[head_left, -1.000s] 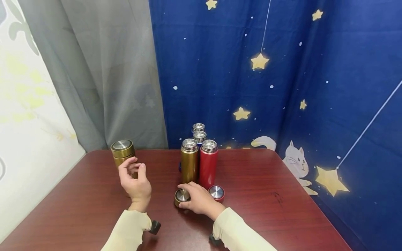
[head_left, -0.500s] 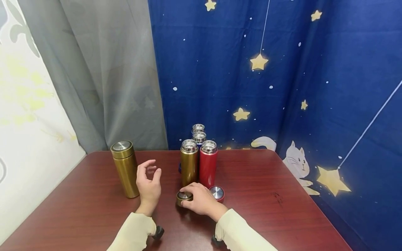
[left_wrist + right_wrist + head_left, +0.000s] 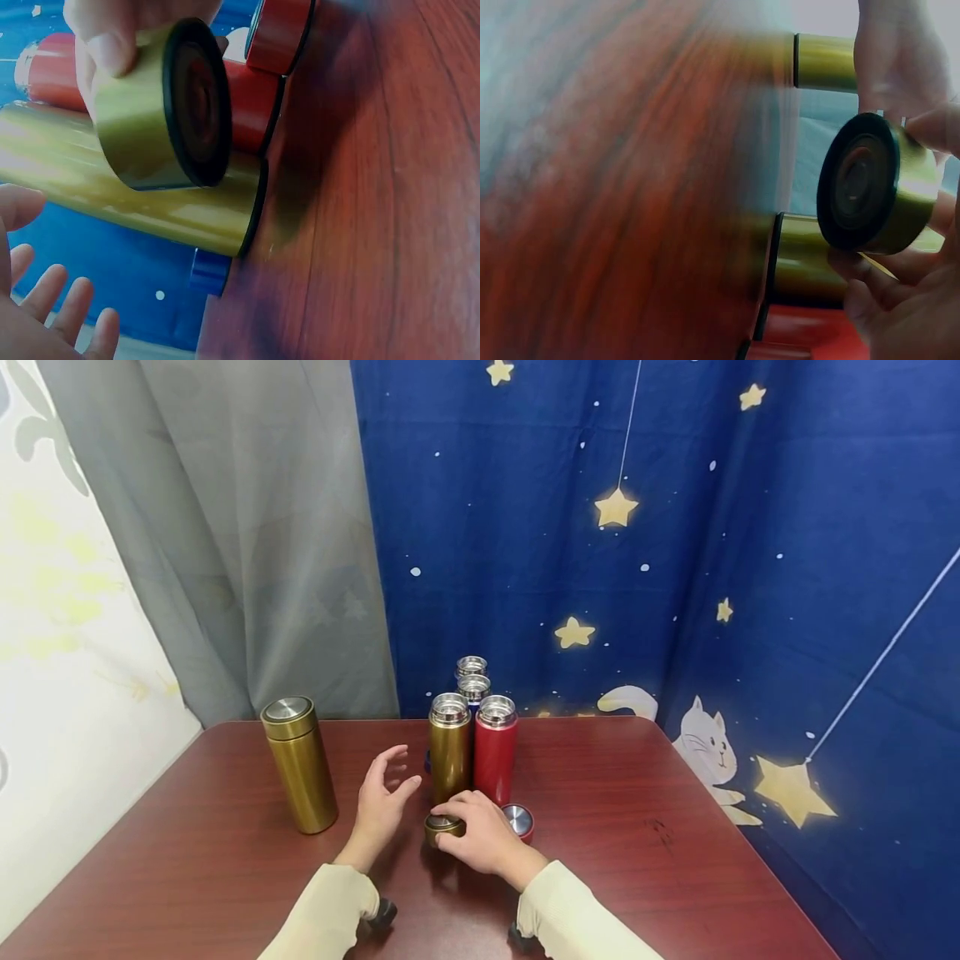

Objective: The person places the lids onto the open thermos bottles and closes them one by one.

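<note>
My right hand (image 3: 487, 837) pinches a gold bottle lid (image 3: 442, 834) between thumb and fingers. Both wrist views show the lid's dark underside, lifted off the tabletop. Just behind it stands an open gold thermos bottle (image 3: 450, 760), its steel mouth bare. Touching or close beside that is an open red thermos bottle (image 3: 495, 758). Its red lid (image 3: 519, 820) sits on the table, partly covered by my right hand. My left hand (image 3: 380, 810) hovers left of the gold lid with fingers spread and holds nothing. The left wrist view catches its loose fingertips (image 3: 71, 307).
Farther left stands a taller gold thermos bottle (image 3: 303, 772) with its lid on. Behind the front pair are open blue bottles (image 3: 474, 687), mostly hidden. A blue lid (image 3: 210, 271) lies near the gold bottle's base. Curtains (image 3: 525, 543) hang behind the table (image 3: 600, 860).
My left hand has moved right, away from the tall gold bottle and toward the gold lid. The right hand has raised the gold lid and shifted it slightly right.
</note>
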{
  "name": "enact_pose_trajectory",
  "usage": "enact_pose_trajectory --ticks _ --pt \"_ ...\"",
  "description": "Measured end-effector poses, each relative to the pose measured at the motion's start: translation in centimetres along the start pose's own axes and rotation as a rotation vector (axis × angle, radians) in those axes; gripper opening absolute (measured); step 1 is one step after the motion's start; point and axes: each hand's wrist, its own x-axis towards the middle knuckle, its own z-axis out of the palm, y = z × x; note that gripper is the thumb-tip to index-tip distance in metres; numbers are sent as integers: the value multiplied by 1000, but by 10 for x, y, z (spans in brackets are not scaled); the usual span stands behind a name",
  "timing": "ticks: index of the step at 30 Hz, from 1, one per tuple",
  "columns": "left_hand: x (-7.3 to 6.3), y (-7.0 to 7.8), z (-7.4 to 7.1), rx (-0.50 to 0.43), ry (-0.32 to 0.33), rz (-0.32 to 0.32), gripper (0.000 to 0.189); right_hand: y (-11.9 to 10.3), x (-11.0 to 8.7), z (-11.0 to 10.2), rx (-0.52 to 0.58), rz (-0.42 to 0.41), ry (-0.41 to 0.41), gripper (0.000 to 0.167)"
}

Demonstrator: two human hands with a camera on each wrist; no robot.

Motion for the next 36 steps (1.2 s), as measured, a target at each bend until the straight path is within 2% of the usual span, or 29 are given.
enact_pose_trajectory --ticks 10,17,21,28,36 --pt "2 -7 10 -33 -26 -88 49 3 1 -7 11 -52 106 31" --pt "1 -11 17 -95 -19 -67 54 5 0 -7 55 -58 179 31" --pt "0 -11 20 -76 -25 -66 55 7 0 -6 67 -77 249 31" --pt "0 -10 27 -56 4 -23 56 8 0 -6 77 -136 349 31" --pt "4 -6 32 -100 -18 -76 63 9 1 -5 102 -187 431 31"
